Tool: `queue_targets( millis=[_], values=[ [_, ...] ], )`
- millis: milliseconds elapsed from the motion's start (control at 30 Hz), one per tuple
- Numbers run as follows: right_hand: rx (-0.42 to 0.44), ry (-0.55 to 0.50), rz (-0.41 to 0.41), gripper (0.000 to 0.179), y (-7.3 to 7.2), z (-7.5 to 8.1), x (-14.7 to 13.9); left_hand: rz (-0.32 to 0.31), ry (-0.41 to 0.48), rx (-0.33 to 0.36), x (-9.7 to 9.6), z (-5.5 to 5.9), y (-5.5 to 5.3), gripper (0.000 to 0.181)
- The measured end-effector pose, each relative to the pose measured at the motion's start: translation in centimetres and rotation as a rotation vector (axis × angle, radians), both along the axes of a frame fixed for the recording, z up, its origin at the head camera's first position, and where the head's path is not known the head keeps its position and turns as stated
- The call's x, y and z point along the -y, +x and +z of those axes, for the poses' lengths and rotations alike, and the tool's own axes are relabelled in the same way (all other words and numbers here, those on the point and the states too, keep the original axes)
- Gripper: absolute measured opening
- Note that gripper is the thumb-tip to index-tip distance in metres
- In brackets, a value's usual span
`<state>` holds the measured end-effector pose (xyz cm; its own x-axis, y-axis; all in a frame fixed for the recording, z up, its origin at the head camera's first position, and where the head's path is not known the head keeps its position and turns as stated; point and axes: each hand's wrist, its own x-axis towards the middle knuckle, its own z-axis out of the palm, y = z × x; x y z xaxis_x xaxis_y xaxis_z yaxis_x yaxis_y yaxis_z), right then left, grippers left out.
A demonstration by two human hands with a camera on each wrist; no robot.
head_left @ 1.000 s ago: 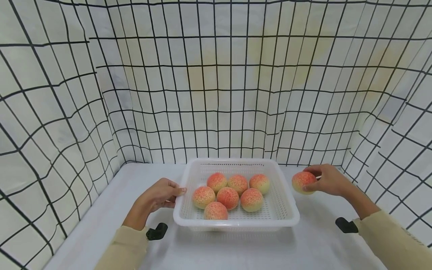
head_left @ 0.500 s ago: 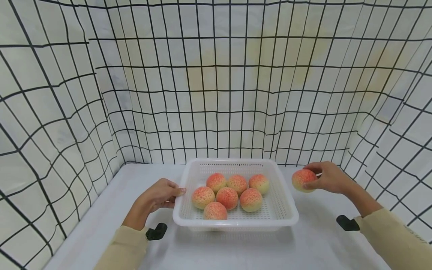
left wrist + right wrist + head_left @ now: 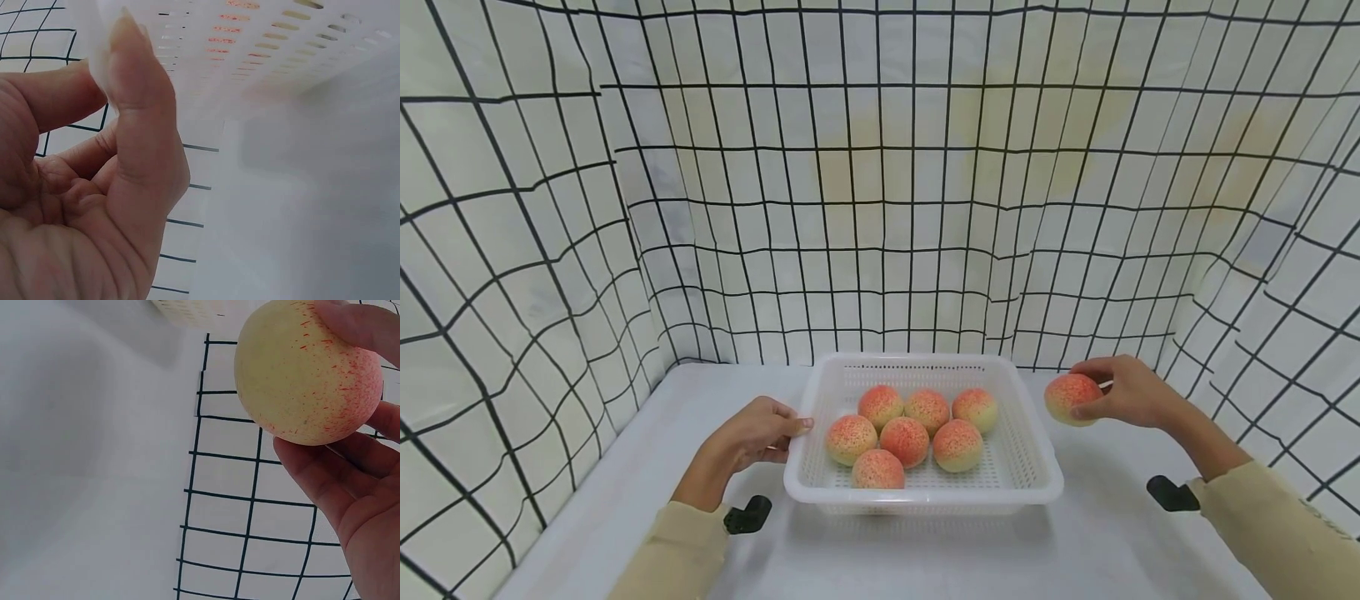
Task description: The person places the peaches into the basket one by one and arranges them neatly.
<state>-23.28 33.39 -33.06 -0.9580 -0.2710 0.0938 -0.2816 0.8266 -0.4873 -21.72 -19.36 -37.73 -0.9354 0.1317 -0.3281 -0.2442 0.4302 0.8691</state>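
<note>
A white plastic basket (image 3: 925,495) with perforated walls holds several red-and-yellow peaches (image 3: 905,442). My left hand (image 3: 762,433) grips the basket's left rim between thumb and fingers; in the left wrist view the thumb (image 3: 144,112) presses against the basket wall (image 3: 200,81). To the right of the basket, my right hand (image 3: 1126,392) holds one more peach (image 3: 1070,399), apart from the rim. The right wrist view shows this peach (image 3: 300,375) pinched between thumb and fingers, its pale yellow underside visible. Shade beneath the basket suggests its base is off the table, but I cannot tell.
A white table surface (image 3: 880,558) lies under the basket and both arms. White walls with a black grid net (image 3: 895,208) enclose the left, back and right sides. The right hand is near the back right corner.
My right hand has moved slightly up and a little left with the peach. The left hand and the basket have stayed practically where they were.
</note>
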Motion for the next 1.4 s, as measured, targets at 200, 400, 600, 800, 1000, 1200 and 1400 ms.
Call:
queue_targets(
  millis=[200,400,600,800,1000,1200,1400],
  values=[
    [0.003,-0.004,0.009,0.07,0.2,0.3,0.5,0.009,-0.002,-0.002,0.0,0.0,0.0,0.028],
    [0.013,0.001,0.018,0.067,0.4,0.7,1.1,0.008,-0.007,-0.012,0.1,0.0,-0.1,0.029],
    [0.016,0.009,0.027,0.066,0.6,1.1,1.7,0.009,-0.003,-0.012,0.0,0.0,0.0,0.029],
    [0.03,0.003,0.034,0.067,0.9,1.4,2.3,0.013,-0.001,-0.008,0.0,-0.1,0.0,0.03],
    [0.025,0.012,0.037,0.07,1.1,1.5,2.9,0.011,-0.009,-0.018,0.0,0.0,0.0,0.031],
    [0.05,-0.003,0.067,0.067,1.2,1.6,3.7,0.019,-0.014,-0.01,-0.1,0.1,0.0,0.03],
    [0.024,0.005,0.102,0.062,1.4,1.6,4.2,0.022,-0.006,-0.005,-0.1,0.0,0.0,0.03]
  ],
)
